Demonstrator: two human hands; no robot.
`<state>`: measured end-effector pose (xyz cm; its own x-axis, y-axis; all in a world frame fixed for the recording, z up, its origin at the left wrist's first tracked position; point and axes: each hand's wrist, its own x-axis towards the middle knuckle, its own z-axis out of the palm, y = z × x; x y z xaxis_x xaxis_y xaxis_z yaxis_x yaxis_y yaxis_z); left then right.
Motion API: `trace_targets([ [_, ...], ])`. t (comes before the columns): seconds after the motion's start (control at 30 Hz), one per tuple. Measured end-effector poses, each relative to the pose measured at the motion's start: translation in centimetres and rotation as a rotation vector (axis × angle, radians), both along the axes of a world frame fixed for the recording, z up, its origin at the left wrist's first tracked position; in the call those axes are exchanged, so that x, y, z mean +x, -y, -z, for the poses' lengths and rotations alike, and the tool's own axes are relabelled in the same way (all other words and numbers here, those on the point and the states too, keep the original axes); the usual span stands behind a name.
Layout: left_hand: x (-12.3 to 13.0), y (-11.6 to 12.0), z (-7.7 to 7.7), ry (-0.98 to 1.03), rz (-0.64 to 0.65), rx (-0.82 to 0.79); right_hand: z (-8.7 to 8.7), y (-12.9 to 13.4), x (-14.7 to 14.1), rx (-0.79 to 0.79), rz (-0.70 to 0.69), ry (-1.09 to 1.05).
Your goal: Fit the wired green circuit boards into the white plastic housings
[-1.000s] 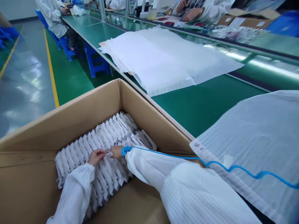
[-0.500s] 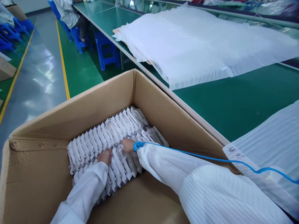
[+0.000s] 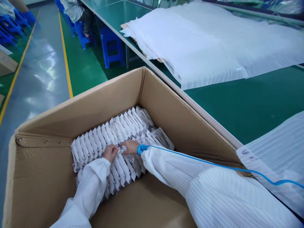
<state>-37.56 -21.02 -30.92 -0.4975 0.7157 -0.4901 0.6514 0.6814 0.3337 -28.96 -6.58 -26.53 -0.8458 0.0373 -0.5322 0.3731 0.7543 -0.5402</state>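
1. White flat packets [image 3: 95, 145], material too small to tell.
2. Packed on edge in tilted, overlapping rows, like a folded fan.
3. Resting on the floor of the cardboard carton [image 3: 166, 107], well apart from its near wall.
4. Looser, more skewed packets at the block's right end, towards the carton's right wall.

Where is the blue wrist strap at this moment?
In the head view, the blue wrist strap sits on the right arm at the sleeve cuff, beside the right hand, inside the cardboard box.
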Motion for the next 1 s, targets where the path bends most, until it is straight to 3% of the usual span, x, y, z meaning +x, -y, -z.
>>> trace_targets([
  [0.13,-0.7,0.2,0.0,0.038,-0.007,-0.033,-0.5,0.9,-0.4,0.003,-0.015,0.047],
  [0.3,-0.2,1.1,1.6,0.088,-0.005,-0.168,-1.1,1.3,-0.6,0.06,0.006,0.109],
  [0.5,-0.1,0.6,2.7,0.148,-0.022,-0.158,-1.2,1.2,-0.4,0.068,0.026,0.117],
  [0.8,-1.0,0.2,1.2,0.388,-0.076,0.048,-1.0,0.9,-0.5,-0.089,-0.027,0.082],
  [1.0,-2.5,1.5,1.0,0.336,-0.119,0.001,-0.2,1.1,-0.6,-0.112,0.049,0.115],
])
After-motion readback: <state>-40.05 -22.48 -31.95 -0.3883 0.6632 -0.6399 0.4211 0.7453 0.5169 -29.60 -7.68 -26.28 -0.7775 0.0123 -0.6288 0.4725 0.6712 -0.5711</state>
